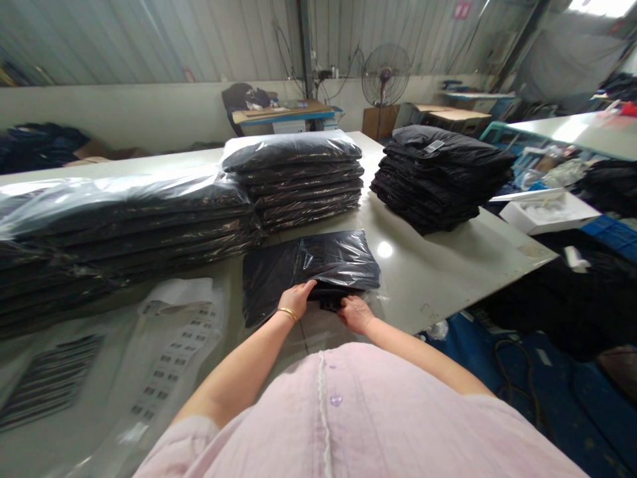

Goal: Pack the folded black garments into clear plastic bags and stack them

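A folded black garment in a clear plastic bag (pixel 328 259) lies flat on the table in front of me. My left hand (pixel 294 300), with a gold bracelet at the wrist, is closed on the near edge of the bag, thumb on top. My right hand (pixel 355 313) is closed at the same near edge, a little to the right, its fingers pinching the plastic or the cloth; I cannot tell which. Between the hands the near edge is lifted slightly, and a dark piece of the garment shows there.
Bagged black garments stand in a left stack (pixel 129 226) and a middle stack (pixel 298 179). Unbagged black garments form a pile (pixel 438 176) at the right. A sheet of labels (pixel 174 345) and clear plastic bags (pixel 54 372) lie at the left. The table's edge (pixel 488 285) runs along the right.
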Demonstrator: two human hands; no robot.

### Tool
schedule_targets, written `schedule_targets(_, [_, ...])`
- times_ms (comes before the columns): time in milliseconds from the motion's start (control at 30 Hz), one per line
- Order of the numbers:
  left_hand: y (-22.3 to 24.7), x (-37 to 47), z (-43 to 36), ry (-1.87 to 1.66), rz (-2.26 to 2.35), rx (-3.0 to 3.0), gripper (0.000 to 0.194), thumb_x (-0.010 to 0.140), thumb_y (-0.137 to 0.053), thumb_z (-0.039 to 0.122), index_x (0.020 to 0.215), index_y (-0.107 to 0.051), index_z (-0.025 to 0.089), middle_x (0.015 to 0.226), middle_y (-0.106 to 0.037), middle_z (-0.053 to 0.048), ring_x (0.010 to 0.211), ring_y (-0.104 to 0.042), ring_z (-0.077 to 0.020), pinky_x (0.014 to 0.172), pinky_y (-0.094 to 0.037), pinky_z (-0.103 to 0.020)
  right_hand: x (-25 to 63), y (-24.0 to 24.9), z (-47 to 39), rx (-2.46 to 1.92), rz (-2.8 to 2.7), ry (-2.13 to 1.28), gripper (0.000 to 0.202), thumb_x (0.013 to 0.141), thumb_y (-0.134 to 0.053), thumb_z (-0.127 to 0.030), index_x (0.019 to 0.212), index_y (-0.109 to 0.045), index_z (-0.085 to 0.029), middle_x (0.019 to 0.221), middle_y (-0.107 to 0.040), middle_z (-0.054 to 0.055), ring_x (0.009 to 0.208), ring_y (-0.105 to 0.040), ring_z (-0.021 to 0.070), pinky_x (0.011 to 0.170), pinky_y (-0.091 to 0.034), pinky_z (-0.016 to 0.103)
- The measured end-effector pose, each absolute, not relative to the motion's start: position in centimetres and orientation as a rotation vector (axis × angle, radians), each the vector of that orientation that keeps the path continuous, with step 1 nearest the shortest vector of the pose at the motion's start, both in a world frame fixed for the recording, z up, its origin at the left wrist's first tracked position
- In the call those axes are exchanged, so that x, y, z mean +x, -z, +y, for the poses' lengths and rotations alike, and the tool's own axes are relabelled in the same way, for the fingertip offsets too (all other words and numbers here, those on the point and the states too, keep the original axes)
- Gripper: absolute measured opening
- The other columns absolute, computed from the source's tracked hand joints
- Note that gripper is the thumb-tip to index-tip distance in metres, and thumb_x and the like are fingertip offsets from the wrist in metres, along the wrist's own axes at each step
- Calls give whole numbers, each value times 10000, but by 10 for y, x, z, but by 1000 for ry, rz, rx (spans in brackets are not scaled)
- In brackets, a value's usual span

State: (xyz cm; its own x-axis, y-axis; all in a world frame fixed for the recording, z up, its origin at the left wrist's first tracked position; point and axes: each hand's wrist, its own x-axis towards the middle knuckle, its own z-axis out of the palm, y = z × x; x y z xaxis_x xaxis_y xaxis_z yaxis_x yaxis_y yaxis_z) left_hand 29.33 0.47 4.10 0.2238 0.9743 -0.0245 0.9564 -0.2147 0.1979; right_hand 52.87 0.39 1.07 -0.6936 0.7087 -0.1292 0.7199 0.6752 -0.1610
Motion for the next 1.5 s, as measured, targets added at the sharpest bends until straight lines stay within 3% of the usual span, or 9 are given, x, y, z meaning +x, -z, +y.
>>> schedule_targets(267, [-41, 294, 3, -205, 1832, 2348, 573, 799, -443, 26, 1312, -512, 270, 1144, -678, -54, 1025, -641, -198, 866, -493, -311, 529, -8, -3, 982, 2842, 415, 304, 936, -467, -323, 1031, -732, -208, 1015, -682, 100, 1004, -587, 216, 927, -402, 328])
schedule_targets(567, [-48, 291, -4, -237, 1713, 2482, 607, 734, -497, 1, 1290, -546, 239, 1163, -652, -72, 1060, -594, -213, 935, -459, -345, 524, 2, -5, 1566, 2646, 346, 395, 935, -481, -334, 1250, -620, -141, 1116, -666, 175, 1030, -607, 269, 872, -436, 367])
schedule_targets(700, [-47, 287, -20, -290, 1576, 2528, 558, 744, -659, 193, 1289, -545, 227, 1229, -612, -95, 1108, -554, -256, 971, -427, -404, 529, 4, -5, 1570, 2601, 371, 380, 933, -479, -353, 1212, -643, -153, 1077, -675, 174, 1018, -613, 278, 856, -441, 373])
schedule_targets(833, [-37, 285, -37, -413, 1584, 2438, 760, 681, -759, 484, 1346, -492, 231, 1286, -562, -117, 1169, -519, -282, 1017, -398, -427, 544, 6, -10, 1477, 2690, 382, 390, 932, -485, -396, 1207, -643, -170, 1060, -663, 146, 1036, -592, 262, 886, -431, 357])
schedule_targets(967, [-26, 294, -45, -527, 1664, 2328, 976, 610, -783, 581, 1432, -390, 233, 1355, -501, -129, 1235, -473, -298, 1057, -369, -442, 565, 14, -20, 1319, 2858, 392, 393, 925, -504, -415, 1221, -634, -192, 1083, -636, 117, 1028, -571, 233, 906, -416, 334])
schedule_targets(1067, [-21, 304, -45, -545, 1702, 2275, 914, 654, -749, 596, 1425, -403, 249, 1318, -530, -114, 1206, -490, -290, 1037, -376, -449, 577, 23, -30, 1265, 2961, 430, 330, 947, -464, -389, 1119, -677, -206, 1017, -639, 87, 968, -573, 208, 887, -411, 314])
schedule_targets(1200, [-19, 312, -42, -495, 1762, 2250, 620, 753, -705, 509, 1288, -547, 239, 1141, -613, -83, 1077, -545, -263, 958, -413, -415, 589, 35, -34, 1902, 2835, 458, 349, 964, -405, -403, 893, -670, -187, 911, -624, 82, 876, -569, 201, 822, -424, 296])
schedule_targets(1333, [-18, 315, -44, -449, 1780, 2267, 547, 722, -731, 522, 1171, -612, 232, 1065, -625, -69, 1017, -551, -256, 910, -419, -387, 599, 39, -11, 2926, 2234, 368, 371, 927, -429, -410, 1093, -572, -111, 1070, -593, 195, 1005, -538, 278, 873, -435, 370])
schedule_targets(1500, [-14, 320, -45, -406, 1767, 2311, 634, 659, -779, 518, 1197, -592, 241, 1119, -612, -66, 1053, -535, -269, 922, -409, -395, 617, 34, 30, 2988, 2079, 607, 414, 863, -430, -338, 1180, -526, -89, 1156, -597, 249, 1104, -542, 321, 894, -437, 423])
